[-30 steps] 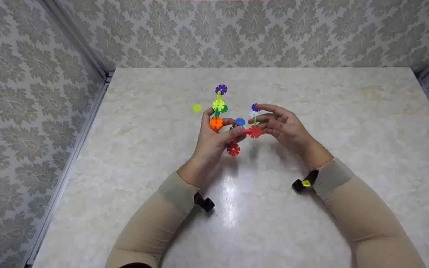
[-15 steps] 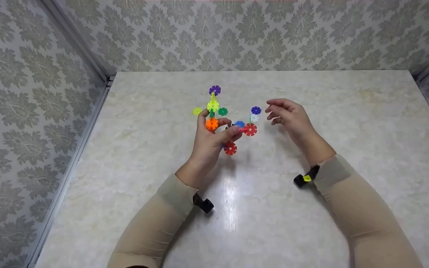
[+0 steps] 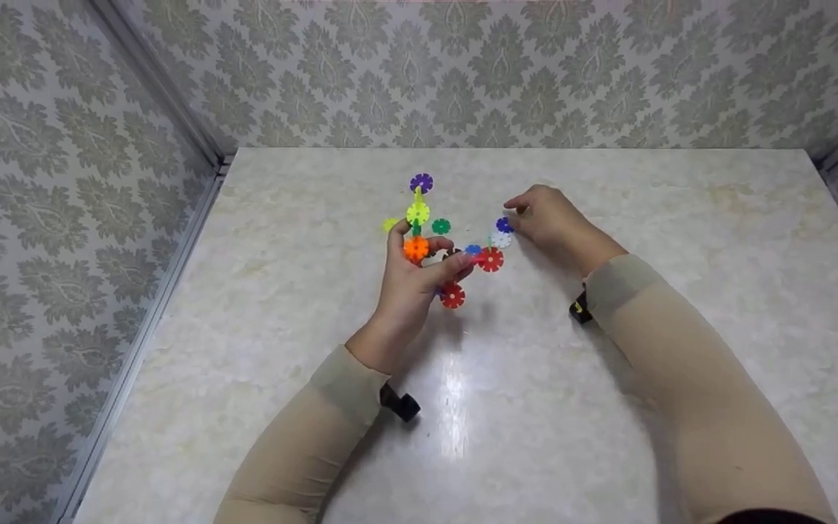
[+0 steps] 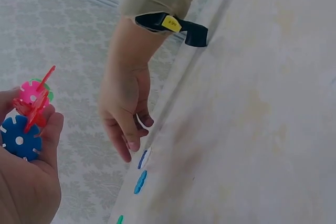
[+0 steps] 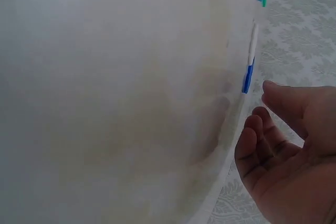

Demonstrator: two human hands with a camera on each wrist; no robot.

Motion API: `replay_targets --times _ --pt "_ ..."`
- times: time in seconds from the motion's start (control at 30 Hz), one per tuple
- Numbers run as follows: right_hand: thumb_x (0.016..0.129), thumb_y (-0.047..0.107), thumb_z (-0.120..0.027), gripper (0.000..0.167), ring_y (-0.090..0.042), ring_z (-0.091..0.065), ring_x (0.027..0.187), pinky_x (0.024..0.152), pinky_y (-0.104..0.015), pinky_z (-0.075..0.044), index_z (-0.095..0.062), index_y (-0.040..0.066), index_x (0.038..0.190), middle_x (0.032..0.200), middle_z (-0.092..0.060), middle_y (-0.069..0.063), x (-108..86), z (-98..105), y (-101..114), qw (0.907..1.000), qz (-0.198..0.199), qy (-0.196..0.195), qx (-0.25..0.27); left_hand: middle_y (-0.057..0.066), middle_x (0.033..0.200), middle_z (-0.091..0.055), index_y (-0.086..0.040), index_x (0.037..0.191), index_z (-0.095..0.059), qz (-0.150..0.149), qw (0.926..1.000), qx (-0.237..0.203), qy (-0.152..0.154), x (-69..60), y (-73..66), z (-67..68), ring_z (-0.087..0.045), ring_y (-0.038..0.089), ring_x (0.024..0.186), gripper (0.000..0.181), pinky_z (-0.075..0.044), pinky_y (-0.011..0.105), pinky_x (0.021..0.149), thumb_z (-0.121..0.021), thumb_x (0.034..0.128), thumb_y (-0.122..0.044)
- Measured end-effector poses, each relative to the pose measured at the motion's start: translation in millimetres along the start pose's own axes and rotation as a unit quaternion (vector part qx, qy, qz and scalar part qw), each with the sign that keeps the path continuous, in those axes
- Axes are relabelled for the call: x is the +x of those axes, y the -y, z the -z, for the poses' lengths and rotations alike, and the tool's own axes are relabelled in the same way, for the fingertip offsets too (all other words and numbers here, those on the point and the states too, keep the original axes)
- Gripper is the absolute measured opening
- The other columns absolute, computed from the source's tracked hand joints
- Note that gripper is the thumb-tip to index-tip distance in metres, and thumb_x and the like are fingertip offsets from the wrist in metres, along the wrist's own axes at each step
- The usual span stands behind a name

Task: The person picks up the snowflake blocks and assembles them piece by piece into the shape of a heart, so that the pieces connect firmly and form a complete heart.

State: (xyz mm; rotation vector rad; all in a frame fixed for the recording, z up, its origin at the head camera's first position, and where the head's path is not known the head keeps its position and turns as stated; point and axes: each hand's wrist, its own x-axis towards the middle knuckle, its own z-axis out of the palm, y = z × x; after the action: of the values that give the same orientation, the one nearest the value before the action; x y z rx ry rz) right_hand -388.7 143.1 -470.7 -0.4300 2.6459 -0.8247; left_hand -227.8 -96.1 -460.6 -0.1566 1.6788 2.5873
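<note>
Above the middle of the tabletop (image 3: 302, 306), the left hand (image 3: 406, 287) grips a cluster of linked discs, its fingers and thumb curled around the middle. At the far end of the cluster are a purple disc (image 3: 421, 183) and a yellow disc (image 3: 417, 213); an orange disc (image 3: 416, 249) sits between finger and thumb. One red disc (image 3: 490, 260) sticks out to the right past the thumb tip, and another red disc (image 3: 452, 295) shows on the near side.

Farther right, the right hand (image 3: 546, 217) holds nothing; its fingers are bent, with a gap between them and the thumb. Just beside them, but apart in the right wrist view, a dark blue disc (image 5: 248, 78) lies on the tabletop against a white disc (image 5: 253, 43). To their left lie a light blue disc (image 4: 140, 182), a green disc (image 3: 441, 227) and a lime disc (image 3: 390, 225), the lime one beyond the left hand.
</note>
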Motion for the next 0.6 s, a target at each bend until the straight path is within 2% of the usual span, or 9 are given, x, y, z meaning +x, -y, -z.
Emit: replay_targets --times 0.1,0.23,0.37,0.4,0.6 --pt "0.113 0.013 -0.066 0.041 -0.044 -0.060 0.147 0.130 -0.059 -0.047 -0.069 0.004 0.153 0.151 -0.066 -0.025 4.8 -0.9 1.0 0.9993 0.011 0.020 -0.031 0.009 0.124 -0.064 -0.025 0.163 -0.021 -0.008 0.9999 0.006 0.011 -0.1 2.0 0.5 -0.086 0.024 0.099 0.099 -0.070 0.042 0.101 -0.087 0.0957 0.005" --pt "0.112 0.012 -0.068 0.034 -0.042 -0.061 0.146 0.130 -0.059 -0.047 -0.075 0.003 0.144 0.148 -0.069 -0.022 5.6 0.0 0.7 0.9993 0.014 0.029 -0.020 0.010 0.126 -0.065 -0.025 0.163 -0.021 -0.016 0.9993 0.021 0.028 -0.5 2.9 0.4 -0.085 0.021 0.097 0.100 -0.071 0.034 0.092 -0.089 0.0948 0.001" --pt "0.110 0.011 -0.072 0.026 -0.039 -0.066 0.134 0.122 -0.058 -0.053 -0.074 0.004 0.135 0.138 -0.071 -0.020 1.1 0.8 -1.8 0.9997 0.015 0.017 0.002 0.005 0.126 -0.066 -0.027 0.163 -0.021 -0.015 0.9987 0.031 0.038 -1.3 2.9 0.9 -0.083 0.019 0.093 0.100 -0.069 0.029 0.081 -0.091 0.0947 -0.004" --pt "0.110 0.012 -0.073 0.024 -0.038 -0.066 0.130 0.119 -0.056 -0.054 -0.074 0.004 0.133 0.135 -0.071 -0.020 -0.6 0.6 -2.4 0.9998 0.013 0.011 0.008 0.005 0.126 -0.066 -0.028 0.163 -0.022 -0.013 0.9986 0.032 0.040 -1.4 3.1 1.1 -0.083 0.019 0.094 0.100 -0.069 0.029 0.082 -0.092 0.0946 -0.004" --pt "0.112 0.015 -0.069 0.021 -0.031 -0.064 0.114 0.100 -0.044 -0.055 -0.074 0.006 0.130 0.128 -0.072 -0.018 -13.2 -0.2 -3.1 0.9981 0.018 -0.024 0.054 0.016 0.135 -0.063 -0.031 0.162 -0.025 -0.011 0.9979 0.044 0.047 -2.1 4.4 2.2 -0.080 0.020 0.088 0.100 -0.067 0.028 0.076 -0.094 0.0936 -0.007"
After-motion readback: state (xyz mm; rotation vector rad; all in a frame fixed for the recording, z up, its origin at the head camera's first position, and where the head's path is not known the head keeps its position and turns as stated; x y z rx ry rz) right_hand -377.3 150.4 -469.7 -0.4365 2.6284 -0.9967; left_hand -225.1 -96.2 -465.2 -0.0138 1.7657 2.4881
